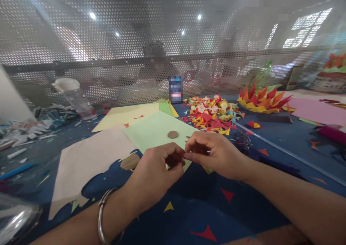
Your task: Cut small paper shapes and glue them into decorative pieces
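Note:
My left hand and my right hand meet fingertip to fingertip over the near edge of a light green paper sheet. Both hands are closed in a pinch on something small between them that I cannot make out. A metal bangle circles my left wrist. A small brown cardboard disc lies on the green sheet just beyond my fingers. A second brown disc lies left of my left hand.
A beige sheet and a yellow sheet lie on the blue table. A heap of folded coloured paper bits, a spiky paper crown, a pink sheet and a bottle stand before a perforated screen.

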Motion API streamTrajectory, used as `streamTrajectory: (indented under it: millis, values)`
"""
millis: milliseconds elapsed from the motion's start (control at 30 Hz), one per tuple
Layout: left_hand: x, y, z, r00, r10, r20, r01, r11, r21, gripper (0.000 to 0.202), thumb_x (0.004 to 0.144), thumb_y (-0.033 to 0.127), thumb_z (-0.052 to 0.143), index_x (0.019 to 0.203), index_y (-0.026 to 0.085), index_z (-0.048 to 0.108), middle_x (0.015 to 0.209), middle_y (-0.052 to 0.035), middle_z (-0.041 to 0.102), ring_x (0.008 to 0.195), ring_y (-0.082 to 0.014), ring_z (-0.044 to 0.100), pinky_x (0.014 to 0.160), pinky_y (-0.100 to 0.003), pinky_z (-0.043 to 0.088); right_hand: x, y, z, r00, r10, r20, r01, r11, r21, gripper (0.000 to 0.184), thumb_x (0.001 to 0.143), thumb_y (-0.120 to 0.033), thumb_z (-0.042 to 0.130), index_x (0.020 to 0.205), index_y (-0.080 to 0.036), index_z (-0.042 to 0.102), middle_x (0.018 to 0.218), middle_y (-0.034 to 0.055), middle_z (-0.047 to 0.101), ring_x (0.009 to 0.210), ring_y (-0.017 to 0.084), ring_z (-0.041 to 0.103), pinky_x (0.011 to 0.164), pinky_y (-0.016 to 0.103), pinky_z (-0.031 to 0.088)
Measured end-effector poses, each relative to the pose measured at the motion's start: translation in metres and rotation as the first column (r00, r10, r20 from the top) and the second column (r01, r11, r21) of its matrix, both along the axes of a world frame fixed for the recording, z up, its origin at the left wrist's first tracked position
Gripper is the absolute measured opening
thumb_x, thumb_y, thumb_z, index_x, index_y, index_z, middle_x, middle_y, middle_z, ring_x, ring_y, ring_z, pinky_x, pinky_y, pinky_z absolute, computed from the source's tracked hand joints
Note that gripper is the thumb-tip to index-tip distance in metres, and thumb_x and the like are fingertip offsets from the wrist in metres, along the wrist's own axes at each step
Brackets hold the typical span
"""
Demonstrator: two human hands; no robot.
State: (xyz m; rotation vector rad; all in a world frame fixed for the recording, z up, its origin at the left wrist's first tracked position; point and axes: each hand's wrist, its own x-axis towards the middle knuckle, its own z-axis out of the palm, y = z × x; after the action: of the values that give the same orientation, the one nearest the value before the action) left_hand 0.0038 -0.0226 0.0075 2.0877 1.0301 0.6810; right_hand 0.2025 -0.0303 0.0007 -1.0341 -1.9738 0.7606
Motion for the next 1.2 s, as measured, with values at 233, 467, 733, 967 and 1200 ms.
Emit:
streamTrajectory:
  millis: [233,467,733,967,1200]
  values:
    - [-0.003,-0.0007,0.0002,0.999,-0.004,0.042,0.004,1.0,-0.004,0.031,0.079,0.014,0.056,0.106,0.026,0.049,0.076,0.0059,0.066,0.068,-0.0123,0.063,0.067,-0.024,0.046,0.0028,0.0032,0.0005,0.997,0.0,-0.076,-0.01,0.991,-0.134,0.021,0.086,-0.035,0.067,0.081,-0.016,0.06,0.061,-0.0059,0.047,0.052,0.006,0.039,0.046,0.019,0.032]
    - [-0.0004,0.0065,-0.0037,0.988,0.056,0.145,-0.028,0.982,-0.189,0.03,0.081,0.022,0.062,0.103,0.026,0.042,0.069,0.0077,0.062,0.064,-0.0126,0.058,0.061,-0.025,0.044,0.006,0.0039,-0.0005,0.998,0.013,-0.062,-0.025,0.98,-0.198,0.021,0.087,-0.038,0.066,0.092,-0.018,0.064,0.065,-0.0045,0.052,0.051,0.006,0.043,0.045,0.019,0.033]
    - [-0.0006,0.0044,-0.0039,0.987,0.045,0.153,-0.014,0.98,-0.196,0.029,0.082,0.022,0.062,0.101,0.026,0.04,0.071,0.0069,0.064,0.066,-0.0127,0.059,0.063,-0.026,0.044,0.0033,0.0045,-0.0017,0.999,0.011,-0.047,-0.019,0.985,-0.171,0.022,0.087,-0.039,0.065,0.085,-0.016,0.064,0.064,-0.0046,0.05,0.05,0.006,0.042,0.044,0.02,0.033]
    - [-0.0003,0.0042,-0.0082,0.988,0.016,0.156,0.01,0.987,-0.163,0.028,0.083,0.017,0.057,0.103,0.027,0.04,0.073,0.0062,0.065,0.066,-0.0132,0.058,0.063,-0.027,0.045,0.0024,0.0033,0.0006,0.998,0.031,-0.047,-0.034,0.997,-0.065,0.015,0.086,-0.031,0.066,0.082,-0.016,0.066,0.072,-0.0027,0.054,0.057,0.007,0.046,0.051,0.019,0.038]
    - [0.0003,0.0025,-0.0066,0.988,-0.004,0.156,0.029,0.987,-0.157,0.03,0.083,0.019,0.059,0.103,0.027,0.038,0.072,0.0071,0.063,0.066,-0.0135,0.059,0.065,-0.028,0.046,0.0013,0.0029,0.0003,0.998,0.038,-0.047,-0.042,0.996,-0.079,0.015,0.086,-0.031,0.067,0.081,-0.016,0.066,0.071,-0.0037,0.053,0.055,0.006,0.045,0.049,0.019,0.036]
